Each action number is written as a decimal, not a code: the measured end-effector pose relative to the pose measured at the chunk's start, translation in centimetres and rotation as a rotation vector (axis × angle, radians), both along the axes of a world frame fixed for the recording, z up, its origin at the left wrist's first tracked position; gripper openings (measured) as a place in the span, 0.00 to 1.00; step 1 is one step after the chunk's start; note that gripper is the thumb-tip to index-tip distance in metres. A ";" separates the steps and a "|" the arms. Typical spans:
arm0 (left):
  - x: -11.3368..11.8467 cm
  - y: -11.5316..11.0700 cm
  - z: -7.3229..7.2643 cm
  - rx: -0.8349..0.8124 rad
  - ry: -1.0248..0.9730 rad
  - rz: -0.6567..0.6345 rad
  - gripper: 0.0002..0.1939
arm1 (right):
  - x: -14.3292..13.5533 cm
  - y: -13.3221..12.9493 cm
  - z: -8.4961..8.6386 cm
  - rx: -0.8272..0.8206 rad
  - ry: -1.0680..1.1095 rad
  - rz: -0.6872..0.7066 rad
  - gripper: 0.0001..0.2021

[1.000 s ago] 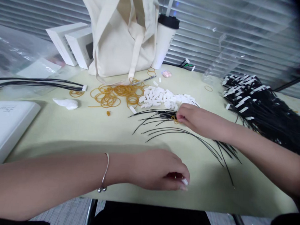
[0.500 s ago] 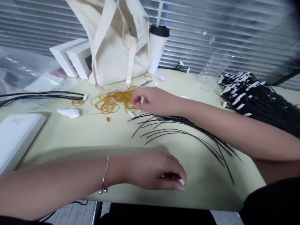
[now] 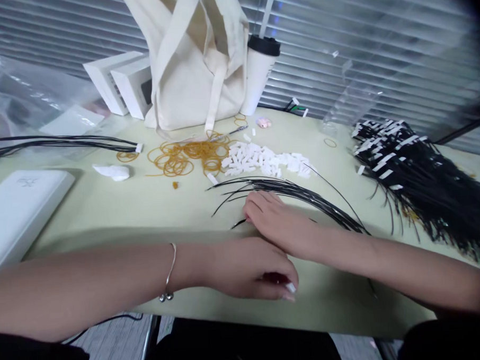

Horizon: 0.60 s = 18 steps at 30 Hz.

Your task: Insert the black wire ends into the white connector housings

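Observation:
My left hand (image 3: 254,269) is closed near the table's front edge, thumb and index finger pinched on a small white plastic connector (image 3: 291,287). Just beyond it, my right hand (image 3: 275,218) rests on the near side of a spread of thin black wires (image 3: 304,193). Its fingers are closed round some of those wires, whose ends poke out to the left; the fingertips are partly hidden. Behind the wires lies a pile of white connectors (image 3: 258,159). Left of that pile is a tangle of yellow rubber bands (image 3: 183,155).
At the back stand a cream tote bag (image 3: 180,92), a lidded white cup (image 3: 259,75) and white boxes (image 3: 130,89). A big heap of black wires (image 3: 426,177) with white ends fills the right. On the left are a white case (image 3: 26,210), crumpled tissue (image 3: 112,172) and clear plastic (image 3: 41,98).
My right hand has moved from above the connector pile toward me and rightward, down onto the black wires, uncovering the pile. The left hand has stayed nearly still, holding its connector.

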<state>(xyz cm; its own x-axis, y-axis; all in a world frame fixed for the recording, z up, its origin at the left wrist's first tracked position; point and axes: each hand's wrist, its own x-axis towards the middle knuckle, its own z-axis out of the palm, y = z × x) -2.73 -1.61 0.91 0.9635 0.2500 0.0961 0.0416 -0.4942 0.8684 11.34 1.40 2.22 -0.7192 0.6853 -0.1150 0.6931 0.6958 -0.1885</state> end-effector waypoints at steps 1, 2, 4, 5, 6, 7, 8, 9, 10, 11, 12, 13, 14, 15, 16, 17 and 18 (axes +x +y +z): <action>0.0 0.0 0.1 -0.043 0.012 0.016 0.09 | 0.3 0.1 0.4 0.015 0.017 -0.034 0.08; 0.0 0.0 0.1 -0.106 0.021 0.046 0.09 | 0.8 0.3 1.1 0.016 0.057 -0.096 0.07; 0.0 0.0 0.0 -0.318 0.015 0.144 0.09 | 2.2 0.3 2.6 -0.018 0.179 -0.253 0.07; 0.1 0.0 -0.1 -0.456 -0.006 0.205 0.08 | 2.9 0.2 3.4 -0.040 0.238 -0.317 0.08; 0.2 0.0 -0.2 -0.586 -0.037 0.275 0.07 | 3.7 -0.2 4.1 -0.070 0.290 -0.365 0.09; 0.3 0.1 -0.3 -0.688 -0.070 0.350 0.06 | 4.4 -0.7 4.6 -0.101 0.329 -0.396 0.10; 0.4 0.2 -0.5 -0.751 -0.106 0.429 0.06 | 5.0 -1.3 4.9 -0.127 0.348 -0.415 0.10; 0.5 0.3 -0.6 -0.776 -0.137 0.510 0.06 | 5.6 -2.0 5.0 -0.147 0.363 -0.437 0.11; 0.6 0.4 -0.7 -0.773 -0.159 0.586 0.06 | 6.1 -2.7 4.8 -0.168 0.376 -0.464 0.12; 0.6 0.5 -0.7 -0.761 -0.173 0.646 0.07 | 6.5 -3.2 4.5 -0.190 0.394 -0.487 0.12; 0.7 0.6 -0.7 -0.754 -0.177 0.689 0.06 | 6.9 -3.7 4.1 -0.225 0.414 -0.501 0.12; 0.7 0.7 -0.7 -0.750 -0.171 0.715 0.06 | 7.1 -4.0 3.6 -0.275 0.430 -0.509 0.12; 0.7 0.8 -0.7 -0.749 -0.157 0.727 0.05 | 7.3 -4.2 3.0 -0.338 0.446 -0.519 0.12; 0.7 0.9 -0.6 -0.748 -0.141 0.730 0.05 | 7.4 -4.2 2.5 -0.401 0.469 -0.531 0.11; 0.7 0.9 -0.6 -0.747 -0.129 0.728 0.05 | 7.5 -4.1 2.0 -0.460 0.499 -0.548 0.10; 0.7 1.0 -0.6 -0.748 -0.122 0.724 0.05 | 7.5 -4.0 1.6 -0.508 0.535 -0.565 0.09; 0.7 1.0 -0.6 -0.751 -0.117 0.721 0.05 | 7.5 -3.9 1.2 -0.548 0.571 -0.582 0.08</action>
